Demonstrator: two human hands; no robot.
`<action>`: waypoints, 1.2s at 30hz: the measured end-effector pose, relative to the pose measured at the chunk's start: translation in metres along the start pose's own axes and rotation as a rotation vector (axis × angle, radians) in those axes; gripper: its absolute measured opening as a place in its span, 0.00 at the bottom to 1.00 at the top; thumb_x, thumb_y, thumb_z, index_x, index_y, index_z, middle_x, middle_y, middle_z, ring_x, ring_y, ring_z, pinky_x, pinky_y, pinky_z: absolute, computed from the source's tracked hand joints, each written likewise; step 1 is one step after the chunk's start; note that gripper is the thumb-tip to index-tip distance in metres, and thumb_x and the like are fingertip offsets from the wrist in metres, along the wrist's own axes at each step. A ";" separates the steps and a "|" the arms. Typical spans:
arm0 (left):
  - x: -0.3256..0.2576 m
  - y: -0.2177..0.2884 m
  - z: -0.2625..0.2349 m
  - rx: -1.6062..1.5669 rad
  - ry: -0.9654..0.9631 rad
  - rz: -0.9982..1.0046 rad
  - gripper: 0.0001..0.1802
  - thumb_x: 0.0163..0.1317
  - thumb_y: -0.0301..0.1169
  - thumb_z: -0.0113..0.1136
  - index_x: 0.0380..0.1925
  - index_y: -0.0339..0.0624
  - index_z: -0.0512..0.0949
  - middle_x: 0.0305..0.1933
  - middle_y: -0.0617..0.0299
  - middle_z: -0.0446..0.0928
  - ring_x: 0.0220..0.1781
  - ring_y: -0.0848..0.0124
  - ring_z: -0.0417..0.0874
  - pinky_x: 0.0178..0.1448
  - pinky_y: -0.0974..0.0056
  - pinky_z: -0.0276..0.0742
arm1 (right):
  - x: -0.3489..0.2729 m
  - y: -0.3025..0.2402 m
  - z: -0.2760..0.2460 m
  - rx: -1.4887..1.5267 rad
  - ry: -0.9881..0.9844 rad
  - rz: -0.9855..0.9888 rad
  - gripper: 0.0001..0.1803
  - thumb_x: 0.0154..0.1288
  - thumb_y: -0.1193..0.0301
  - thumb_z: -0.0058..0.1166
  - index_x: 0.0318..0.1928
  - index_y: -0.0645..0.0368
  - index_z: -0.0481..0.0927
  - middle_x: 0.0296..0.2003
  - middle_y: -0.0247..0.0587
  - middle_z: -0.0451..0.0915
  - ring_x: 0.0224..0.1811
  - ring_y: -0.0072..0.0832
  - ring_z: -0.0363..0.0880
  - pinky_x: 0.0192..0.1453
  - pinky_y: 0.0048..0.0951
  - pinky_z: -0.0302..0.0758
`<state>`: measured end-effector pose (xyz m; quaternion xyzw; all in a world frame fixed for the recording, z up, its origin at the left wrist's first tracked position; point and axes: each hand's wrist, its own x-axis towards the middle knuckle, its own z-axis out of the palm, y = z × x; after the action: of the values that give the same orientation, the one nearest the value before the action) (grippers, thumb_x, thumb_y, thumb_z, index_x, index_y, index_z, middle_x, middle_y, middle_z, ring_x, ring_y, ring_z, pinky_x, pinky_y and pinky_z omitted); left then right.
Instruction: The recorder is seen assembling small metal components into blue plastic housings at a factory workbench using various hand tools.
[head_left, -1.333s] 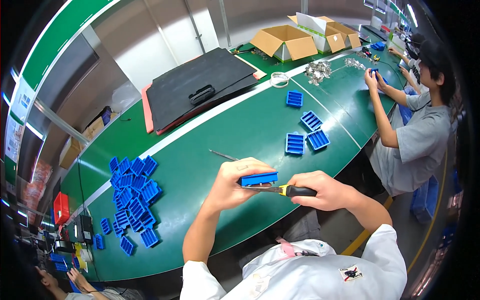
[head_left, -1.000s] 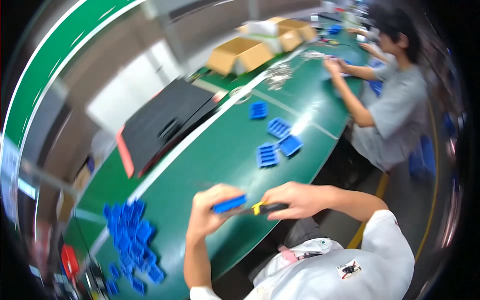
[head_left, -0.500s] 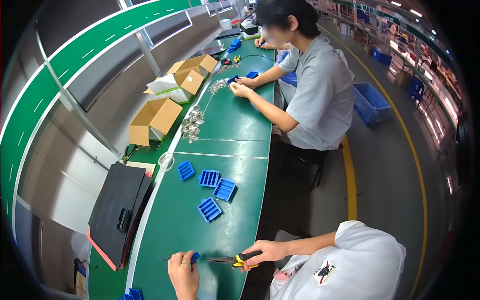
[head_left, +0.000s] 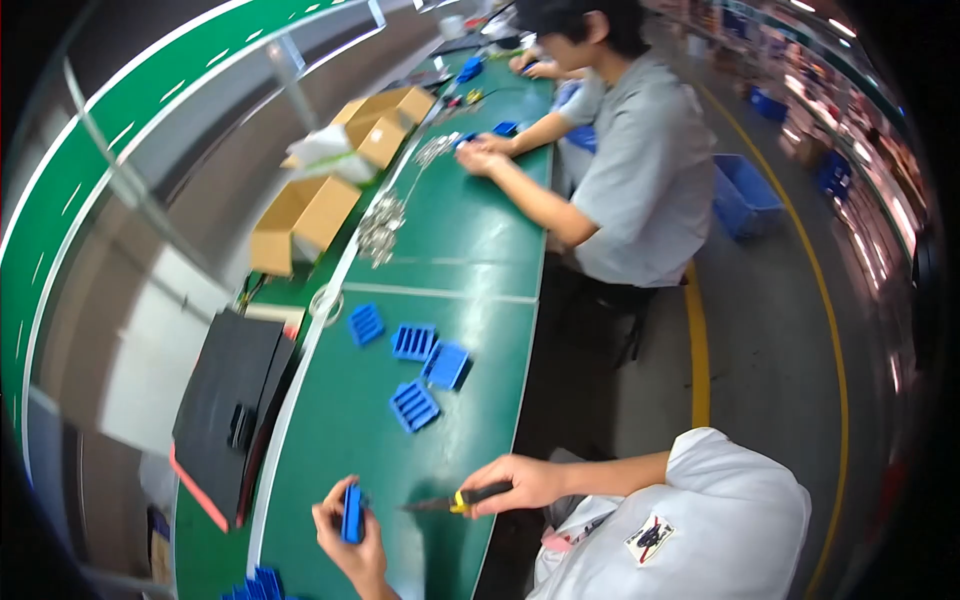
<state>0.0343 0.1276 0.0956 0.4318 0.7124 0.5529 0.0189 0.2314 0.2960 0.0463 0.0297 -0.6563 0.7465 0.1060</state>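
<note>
In my left hand (head_left: 366, 548) is a small blue plastic slotted case (head_left: 351, 514), gripped between thumb and fingers and turned on its edge, above the green table. My right hand (head_left: 522, 484) is wrapped round the black-and-yellow handles of long-nose pliers (head_left: 459, 502). Their dark jaws point left towards the case, with a gap between. Motion blurs the jaw tips. Farther up the table lie several loose blue slotted cases (head_left: 414, 405), some touching one another. More blue cases (head_left: 262, 586) are bunched at the lower left edge of the view.
Ahead on the right, a co-worker (head_left: 645, 170) sits handling a blue piece. Small metal parts (head_left: 381, 228) lie heaped near open cardboard boxes (head_left: 305, 222). A black folder-like case (head_left: 228, 400) lies along the left side, and a tape roll (head_left: 326, 305) sits by the table's raised strip.
My left hand has turned, bringing the blue case up on edge and into fuller view. My right hand and the pliers have shifted slightly up and left. The whole view has moved a little.
</note>
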 end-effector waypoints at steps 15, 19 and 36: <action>0.007 0.007 -0.001 -0.327 -0.176 -0.119 0.17 0.49 0.19 0.65 0.43 0.34 0.79 0.42 0.54 0.83 0.43 0.67 0.84 0.50 0.67 0.77 | 0.025 -0.041 -0.014 -0.307 -0.017 -0.011 0.09 0.56 0.79 0.59 0.38 0.69 0.80 0.37 0.46 0.83 0.33 0.28 0.80 0.38 0.24 0.75; 0.007 0.011 0.000 -0.249 -0.229 -0.051 0.17 0.47 0.17 0.64 0.41 0.35 0.81 0.41 0.54 0.83 0.41 0.66 0.85 0.49 0.67 0.78 | 0.025 -0.045 -0.016 -0.332 -0.023 -0.013 0.07 0.55 0.79 0.59 0.35 0.70 0.80 0.37 0.46 0.83 0.30 0.28 0.79 0.35 0.24 0.74; 0.005 0.013 0.004 -0.238 -0.259 -0.033 0.20 0.45 0.14 0.64 0.43 0.36 0.81 0.41 0.53 0.83 0.40 0.66 0.86 0.46 0.67 0.81 | 0.037 -0.047 -0.005 -0.384 -0.094 -0.001 0.08 0.55 0.78 0.60 0.36 0.69 0.80 0.37 0.44 0.81 0.32 0.31 0.79 0.36 0.26 0.73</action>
<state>0.0410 0.1338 0.1067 0.4825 0.6404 0.5726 0.1708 0.2046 0.3105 0.0979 0.0442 -0.7909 0.6052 0.0790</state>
